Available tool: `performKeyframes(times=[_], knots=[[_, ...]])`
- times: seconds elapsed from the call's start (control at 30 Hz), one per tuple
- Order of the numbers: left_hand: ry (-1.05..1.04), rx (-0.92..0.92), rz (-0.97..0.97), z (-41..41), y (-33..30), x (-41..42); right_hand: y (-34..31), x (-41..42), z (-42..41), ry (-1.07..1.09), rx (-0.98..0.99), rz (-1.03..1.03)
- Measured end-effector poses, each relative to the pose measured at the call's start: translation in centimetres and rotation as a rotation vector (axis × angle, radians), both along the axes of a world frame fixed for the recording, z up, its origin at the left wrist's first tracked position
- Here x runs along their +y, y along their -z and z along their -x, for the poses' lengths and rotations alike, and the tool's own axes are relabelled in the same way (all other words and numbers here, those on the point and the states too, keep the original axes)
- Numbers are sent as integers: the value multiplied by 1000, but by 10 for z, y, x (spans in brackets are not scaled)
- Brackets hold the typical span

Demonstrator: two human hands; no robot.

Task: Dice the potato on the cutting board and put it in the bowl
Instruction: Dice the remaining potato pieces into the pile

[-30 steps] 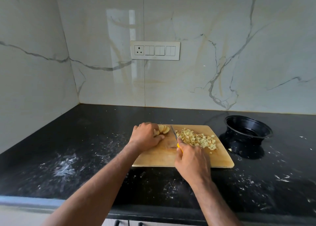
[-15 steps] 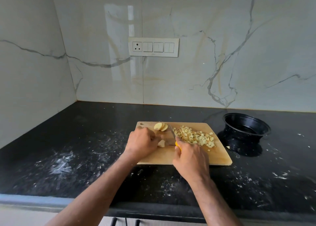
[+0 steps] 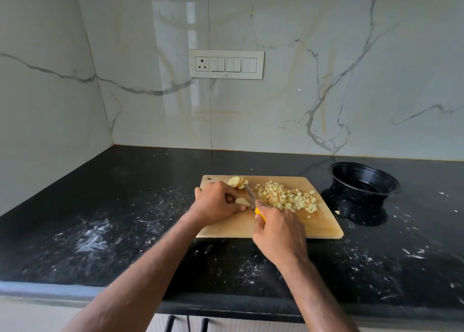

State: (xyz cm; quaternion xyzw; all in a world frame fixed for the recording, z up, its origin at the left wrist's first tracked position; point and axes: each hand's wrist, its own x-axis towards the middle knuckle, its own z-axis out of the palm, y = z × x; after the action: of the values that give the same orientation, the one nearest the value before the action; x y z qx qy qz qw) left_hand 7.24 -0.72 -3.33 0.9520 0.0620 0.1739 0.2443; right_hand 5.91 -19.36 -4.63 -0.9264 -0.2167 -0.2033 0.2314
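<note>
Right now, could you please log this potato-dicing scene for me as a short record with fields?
surface: black countertop, white smears
cutting board: wooden, lying flat on the countertop
left hand: holds a potato piece on the board
right hand: grips a yellow-handled knife, blade beside the held piece
diced potato: heap on the board's right half
potato slices: uncut, at the board's far edge
bowl: black, right of the board, no potato visible inside
stage: dicing unfinished, nothing transferred
</note>
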Motion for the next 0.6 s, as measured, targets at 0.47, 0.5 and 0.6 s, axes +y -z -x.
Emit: performKeyframes(times=[0.47, 0.5, 0.6], knots=[[-38, -75, 66, -10, 13, 0, 0, 4, 7, -28, -39, 33], [-38, -79, 69, -10, 14, 1, 0, 4, 8, -28, -43, 40], [-40, -78, 54, -11, 16, 3, 0, 6, 9, -23, -52, 66]])
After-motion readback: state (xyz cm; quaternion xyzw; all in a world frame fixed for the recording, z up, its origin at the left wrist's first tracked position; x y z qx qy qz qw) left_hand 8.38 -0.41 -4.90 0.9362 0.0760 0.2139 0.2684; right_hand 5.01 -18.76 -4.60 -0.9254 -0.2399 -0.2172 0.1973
